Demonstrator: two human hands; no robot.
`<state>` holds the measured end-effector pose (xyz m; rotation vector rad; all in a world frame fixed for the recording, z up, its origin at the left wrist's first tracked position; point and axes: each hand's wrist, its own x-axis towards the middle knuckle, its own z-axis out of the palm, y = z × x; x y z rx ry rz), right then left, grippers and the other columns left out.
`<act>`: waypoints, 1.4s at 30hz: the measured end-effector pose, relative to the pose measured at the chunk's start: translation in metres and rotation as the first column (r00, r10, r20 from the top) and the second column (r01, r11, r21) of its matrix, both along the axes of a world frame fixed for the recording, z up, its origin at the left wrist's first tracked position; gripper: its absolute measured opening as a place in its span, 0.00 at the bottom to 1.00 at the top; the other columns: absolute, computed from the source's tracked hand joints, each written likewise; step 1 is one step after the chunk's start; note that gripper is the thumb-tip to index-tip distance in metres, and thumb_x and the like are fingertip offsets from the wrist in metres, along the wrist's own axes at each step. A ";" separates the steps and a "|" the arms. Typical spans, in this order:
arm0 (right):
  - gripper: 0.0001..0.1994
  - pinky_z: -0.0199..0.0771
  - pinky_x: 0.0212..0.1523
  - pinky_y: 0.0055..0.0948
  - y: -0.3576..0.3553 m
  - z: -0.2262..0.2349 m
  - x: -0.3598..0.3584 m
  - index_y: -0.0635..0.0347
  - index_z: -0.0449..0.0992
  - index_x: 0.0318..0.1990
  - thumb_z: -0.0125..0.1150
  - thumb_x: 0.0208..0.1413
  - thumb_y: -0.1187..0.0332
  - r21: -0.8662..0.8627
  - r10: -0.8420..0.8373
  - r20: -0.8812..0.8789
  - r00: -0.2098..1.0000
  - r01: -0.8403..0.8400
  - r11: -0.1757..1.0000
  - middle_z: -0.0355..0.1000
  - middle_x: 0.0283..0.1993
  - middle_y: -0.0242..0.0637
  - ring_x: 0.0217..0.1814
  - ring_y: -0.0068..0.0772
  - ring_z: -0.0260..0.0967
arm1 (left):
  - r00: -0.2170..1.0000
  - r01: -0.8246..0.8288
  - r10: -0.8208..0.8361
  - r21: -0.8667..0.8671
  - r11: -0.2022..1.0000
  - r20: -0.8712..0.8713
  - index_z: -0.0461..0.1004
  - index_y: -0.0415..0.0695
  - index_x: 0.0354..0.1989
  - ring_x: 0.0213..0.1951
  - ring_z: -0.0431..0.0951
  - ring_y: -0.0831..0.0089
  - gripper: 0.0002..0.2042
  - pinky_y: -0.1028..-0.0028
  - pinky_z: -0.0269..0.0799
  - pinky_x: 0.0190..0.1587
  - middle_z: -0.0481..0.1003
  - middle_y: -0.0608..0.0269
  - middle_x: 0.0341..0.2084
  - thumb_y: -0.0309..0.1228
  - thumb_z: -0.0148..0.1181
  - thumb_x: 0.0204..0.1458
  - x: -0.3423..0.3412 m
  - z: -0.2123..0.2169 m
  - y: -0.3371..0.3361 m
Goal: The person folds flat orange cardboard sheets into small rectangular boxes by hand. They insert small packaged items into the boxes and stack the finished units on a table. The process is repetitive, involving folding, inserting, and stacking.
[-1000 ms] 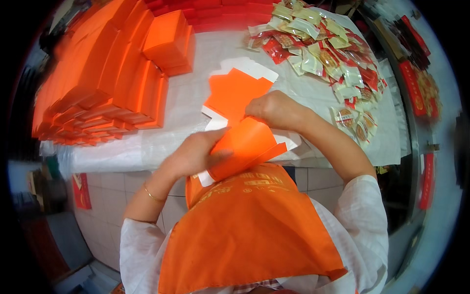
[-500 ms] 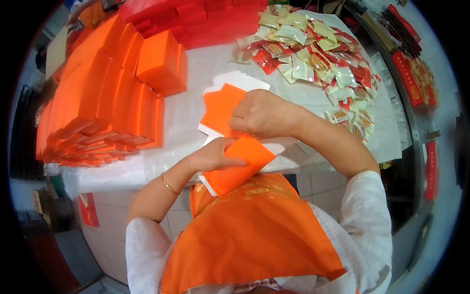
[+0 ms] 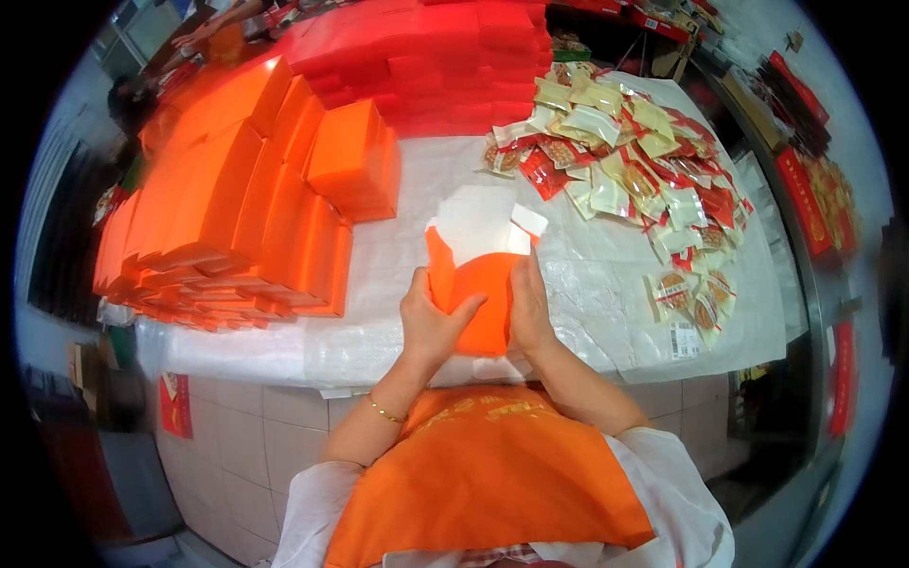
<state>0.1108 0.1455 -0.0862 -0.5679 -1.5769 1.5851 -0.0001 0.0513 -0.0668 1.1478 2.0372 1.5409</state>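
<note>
An orange cardboard box blank (image 3: 481, 292) with white inner flaps stands upright between both hands near the table's front edge. My left hand (image 3: 431, 322) grips its left side, thumb across the orange face. My right hand (image 3: 530, 308) presses flat against its right side. The white flaps stick up above the fingers. A thin bracelet sits on my left wrist.
Stacks of folded orange boxes (image 3: 227, 208) fill the left of the white-covered table (image 3: 606, 312). Red boxes (image 3: 426, 57) line the back. A heap of sealed snack packets (image 3: 634, 161) lies at the right. An orange apron (image 3: 483, 473) covers my front.
The orange blank was lying bent and flat under both hands; now it is raised upright, with a hand on each side.
</note>
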 end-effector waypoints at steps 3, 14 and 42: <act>0.28 0.39 0.71 0.37 -0.001 -0.001 0.004 0.63 0.46 0.70 0.32 0.68 0.57 0.073 -0.083 -0.005 0.997 0.083 0.994 0.47 0.71 0.46 0.74 0.42 0.40 | 0.989 -0.018 0.016 -0.009 1.000 -0.147 0.63 0.36 0.50 0.36 0.77 0.64 0.30 0.68 0.73 0.39 0.75 0.50 0.34 0.32 0.73 0.41 0.006 -0.016 0.003; 0.25 0.41 0.71 0.37 -0.001 0.028 0.030 0.61 0.49 0.68 0.34 0.64 0.68 0.322 -0.046 0.070 0.996 0.021 0.946 0.49 0.71 0.47 0.75 0.44 0.41 | 0.920 0.144 -0.210 0.213 0.966 0.330 0.44 0.39 0.68 0.58 0.66 0.66 0.35 0.68 0.64 0.58 0.63 0.52 0.57 0.23 0.55 0.53 0.030 -0.008 0.002; 0.07 0.65 0.38 0.30 0.004 0.040 0.040 0.64 0.68 0.40 0.44 0.60 0.71 0.268 -0.159 0.235 0.959 0.093 0.959 0.67 0.35 0.41 0.34 0.31 0.63 | 0.991 0.069 -0.032 0.287 0.955 -0.130 0.70 0.39 0.32 0.41 0.69 0.66 0.14 0.70 0.65 0.46 0.68 0.55 0.40 0.33 0.38 0.61 0.027 0.007 0.000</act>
